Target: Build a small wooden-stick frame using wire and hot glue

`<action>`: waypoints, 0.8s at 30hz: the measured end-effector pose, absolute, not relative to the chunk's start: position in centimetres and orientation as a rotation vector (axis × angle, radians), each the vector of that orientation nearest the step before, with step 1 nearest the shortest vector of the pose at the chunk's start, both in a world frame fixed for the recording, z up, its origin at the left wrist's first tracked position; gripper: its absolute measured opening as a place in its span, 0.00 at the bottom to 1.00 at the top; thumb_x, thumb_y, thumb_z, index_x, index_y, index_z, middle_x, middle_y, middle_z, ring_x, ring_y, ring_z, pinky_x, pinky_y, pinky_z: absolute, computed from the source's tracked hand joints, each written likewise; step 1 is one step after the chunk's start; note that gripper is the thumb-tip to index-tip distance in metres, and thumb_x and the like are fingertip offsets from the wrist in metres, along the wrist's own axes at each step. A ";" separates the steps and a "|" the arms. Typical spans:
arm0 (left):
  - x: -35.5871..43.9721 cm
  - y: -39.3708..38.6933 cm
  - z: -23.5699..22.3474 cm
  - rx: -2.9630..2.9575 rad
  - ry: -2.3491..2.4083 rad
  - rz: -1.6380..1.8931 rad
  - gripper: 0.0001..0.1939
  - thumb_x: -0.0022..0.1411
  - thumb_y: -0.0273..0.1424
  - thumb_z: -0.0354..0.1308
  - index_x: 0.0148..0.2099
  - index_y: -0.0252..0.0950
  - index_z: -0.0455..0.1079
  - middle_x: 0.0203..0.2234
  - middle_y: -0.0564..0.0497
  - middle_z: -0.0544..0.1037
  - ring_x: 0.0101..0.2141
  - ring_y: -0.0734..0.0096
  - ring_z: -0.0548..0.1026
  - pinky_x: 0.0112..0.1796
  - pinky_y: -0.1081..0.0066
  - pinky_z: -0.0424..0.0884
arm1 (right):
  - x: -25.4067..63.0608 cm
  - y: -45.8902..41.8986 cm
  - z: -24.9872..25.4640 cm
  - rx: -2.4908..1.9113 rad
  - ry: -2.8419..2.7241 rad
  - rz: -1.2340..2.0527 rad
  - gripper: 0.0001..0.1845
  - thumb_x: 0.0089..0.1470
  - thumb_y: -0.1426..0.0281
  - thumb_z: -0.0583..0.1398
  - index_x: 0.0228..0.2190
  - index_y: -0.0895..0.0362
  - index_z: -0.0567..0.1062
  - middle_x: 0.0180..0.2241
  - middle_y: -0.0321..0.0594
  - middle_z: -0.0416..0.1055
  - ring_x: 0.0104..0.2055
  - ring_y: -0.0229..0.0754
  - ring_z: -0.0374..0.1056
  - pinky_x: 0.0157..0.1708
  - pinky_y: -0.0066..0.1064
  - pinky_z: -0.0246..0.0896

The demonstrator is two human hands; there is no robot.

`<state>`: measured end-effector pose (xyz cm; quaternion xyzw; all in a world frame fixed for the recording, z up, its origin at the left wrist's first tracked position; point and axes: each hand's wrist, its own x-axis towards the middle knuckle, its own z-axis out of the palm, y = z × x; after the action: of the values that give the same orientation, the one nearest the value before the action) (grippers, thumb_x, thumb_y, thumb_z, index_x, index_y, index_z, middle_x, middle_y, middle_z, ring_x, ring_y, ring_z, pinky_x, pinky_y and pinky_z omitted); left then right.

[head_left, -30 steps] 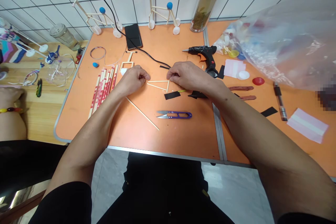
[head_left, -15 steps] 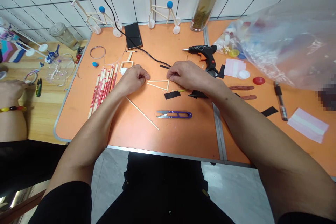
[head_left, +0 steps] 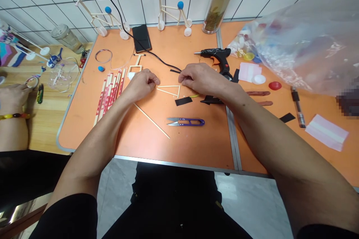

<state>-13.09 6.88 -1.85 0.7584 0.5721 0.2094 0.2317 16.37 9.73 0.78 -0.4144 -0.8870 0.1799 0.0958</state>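
Note:
Three thin wooden sticks form a narrow frame (head_left: 168, 86) lying on the orange table. A short stick joins its right side, and the left ends come close together. My left hand (head_left: 144, 82) is closed in a pinch just beyond the left ends; whatever its fingertips hold is too small to make out. Beside the upper right corner, my right hand (head_left: 196, 77) has its thumb and fingers pressed together, their contents hidden. Below the frame are a black strip (head_left: 183, 101) and purple thread snips (head_left: 186, 121). A loose long stick (head_left: 153, 121) lies slanted near my left forearm.
Chopsticks in red wrappers (head_left: 110, 93) lie left. A glue gun (head_left: 215, 58) and a clear plastic bag (head_left: 291, 52) are at right. Two stick bicycle models (head_left: 174, 13) stand by the wall, near a phone (head_left: 141, 38) and black cable (head_left: 162, 61). Another person's hand (head_left: 14, 95) rests at far left.
My right hand has shifted very slightly up from the frame's corner. My left hand stays in its pinch. At far left, the other person's hand has moved a little toward a ring-shaped item.

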 end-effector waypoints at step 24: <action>-13.0 7.0 -1.7 2.022 1.619 0.585 0.17 0.60 0.22 0.59 0.45 0.39 0.88 0.46 0.45 0.90 0.47 0.55 0.84 0.59 0.56 0.79 | 16.8 9.5 0.5 -0.899 -2.787 0.702 0.09 0.67 0.70 0.66 0.39 0.48 0.88 0.48 0.39 0.79 0.40 0.43 0.71 0.39 0.36 0.52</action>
<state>-13.01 7.01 -1.73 0.7390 0.5918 0.2139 0.2405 16.85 9.50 0.50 -0.2978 -0.9235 0.2326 0.0650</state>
